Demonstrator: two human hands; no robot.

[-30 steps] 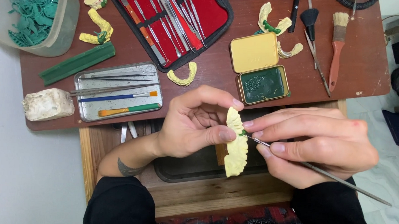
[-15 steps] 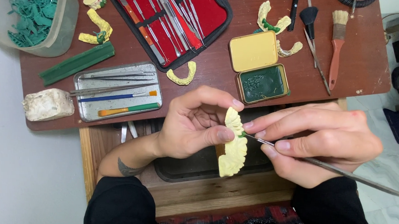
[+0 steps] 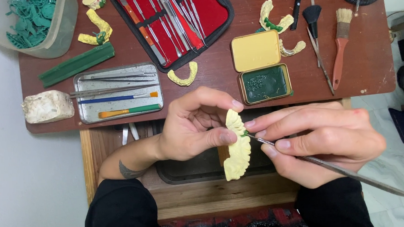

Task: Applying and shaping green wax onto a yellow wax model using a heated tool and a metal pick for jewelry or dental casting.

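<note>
My left hand [image 3: 195,125] pinches a pale yellow dental cast [image 3: 236,148] between thumb and fingers, held on edge over the open drawer. My right hand [image 3: 319,142] grips a thin metal carving tool [image 3: 331,167] like a pen. Its tip touches the cast where a small bit of green wax shows. The tool's handle runs down to the lower right.
On the brown table [image 3: 209,77] lie an open tin of green wax [image 3: 264,83], a red tool case [image 3: 170,19], a metal tray of instruments [image 3: 117,92], other yellow casts [image 3: 184,78], brushes [image 3: 339,44], a white stone block [image 3: 47,106] and a tub of green wax pieces [image 3: 30,25].
The cast has tilted slightly in my left hand and my right hand has shifted a little with the tool tip staying on the cast.
</note>
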